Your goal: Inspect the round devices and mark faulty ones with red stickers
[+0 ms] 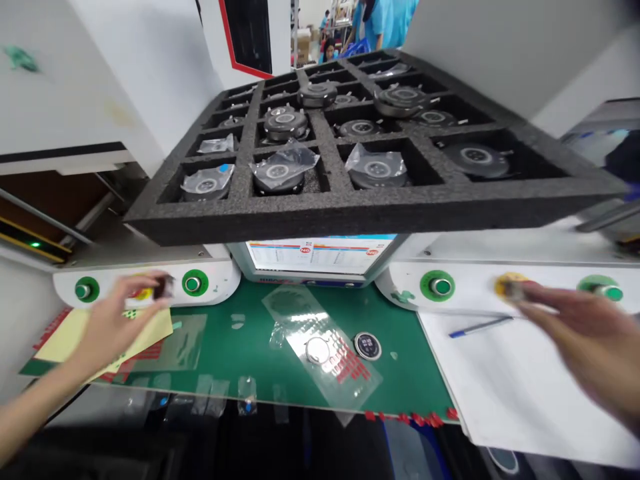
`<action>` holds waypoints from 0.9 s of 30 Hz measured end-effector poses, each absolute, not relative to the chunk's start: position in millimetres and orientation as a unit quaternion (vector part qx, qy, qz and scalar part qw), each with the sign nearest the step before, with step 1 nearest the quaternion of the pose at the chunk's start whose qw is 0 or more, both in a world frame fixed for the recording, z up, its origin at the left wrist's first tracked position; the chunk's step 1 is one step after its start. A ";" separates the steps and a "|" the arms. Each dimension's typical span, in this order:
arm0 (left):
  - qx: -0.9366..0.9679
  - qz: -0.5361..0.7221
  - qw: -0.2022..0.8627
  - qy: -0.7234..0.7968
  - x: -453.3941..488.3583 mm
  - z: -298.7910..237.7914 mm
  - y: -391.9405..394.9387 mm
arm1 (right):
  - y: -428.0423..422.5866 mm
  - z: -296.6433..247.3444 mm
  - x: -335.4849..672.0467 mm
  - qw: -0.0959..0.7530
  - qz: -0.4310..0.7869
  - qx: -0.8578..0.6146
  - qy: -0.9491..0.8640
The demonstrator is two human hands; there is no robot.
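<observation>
My left hand [113, 323] is at the left control panel, thumb and fingers closed around a small dark piece [163, 287] that is too blurred to name. A red and yellow button [141, 293] is just behind it. At the right panel, my right hand [583, 327] has its fingers drawn together in front of a yellow disc [506, 283]. A small greyish thing shows at those fingertips, smeared by motion. Between the hands, a round watch face [367, 347] with a lit display lies on the green mat [220, 340], beside a clear plastic sheet [295, 320] bearing red stickers and a round pale disc [317, 350].
A black foam tray [350, 217] with round watch bodies, some under clear film, spans the space above a screen [320, 257]. Green buttons [193, 283] line both panels. A blue pen [480, 327] lies on white paper [525, 393]; yellow sheets [65, 337] lie left. People are behind.
</observation>
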State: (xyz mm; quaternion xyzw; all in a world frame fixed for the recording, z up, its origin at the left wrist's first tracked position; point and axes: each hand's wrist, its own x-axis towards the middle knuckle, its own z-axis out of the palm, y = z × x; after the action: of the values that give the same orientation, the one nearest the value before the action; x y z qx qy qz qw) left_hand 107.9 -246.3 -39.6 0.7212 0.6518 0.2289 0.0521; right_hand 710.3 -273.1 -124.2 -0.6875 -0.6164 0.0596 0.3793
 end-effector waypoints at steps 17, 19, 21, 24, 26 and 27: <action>0.867 0.100 0.149 0.465 227.8 -117.4 -302.2 | -327.7 -170.5 610.8 0.277 0.176 -0.547 -0.770; 0.872 0.082 0.157 0.457 256.6 -115.8 -305.9 | -319.9 -167.0 592.2 0.258 0.180 -0.541 -0.780; 0.869 0.069 0.162 0.462 285.1 -117.8 -304.6 | -311.8 -164.7 573.0 0.234 0.182 -0.546 -0.784; 0.861 0.051 0.165 0.479 314.3 -124.7 -296.3 | -303.3 -162.5 553.5 0.203 0.176 -0.571 -0.776; 0.858 0.044 0.168 0.484 323.7 -130.2 -290.0 | -301.0 -160.9 548.7 0.189 0.170 -0.586 -0.769; 0.858 0.043 0.169 0.484 326.6 -132.7 -287.5 | -300.8 -160.2 548.1 0.184 0.167 -0.591 -0.767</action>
State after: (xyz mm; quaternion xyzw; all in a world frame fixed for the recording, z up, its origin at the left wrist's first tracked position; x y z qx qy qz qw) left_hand 326.6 -287.5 -132.7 0.8576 0.4840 0.0429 0.1688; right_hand 548.1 -300.8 -160.2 -0.5912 -0.7673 0.1671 0.1837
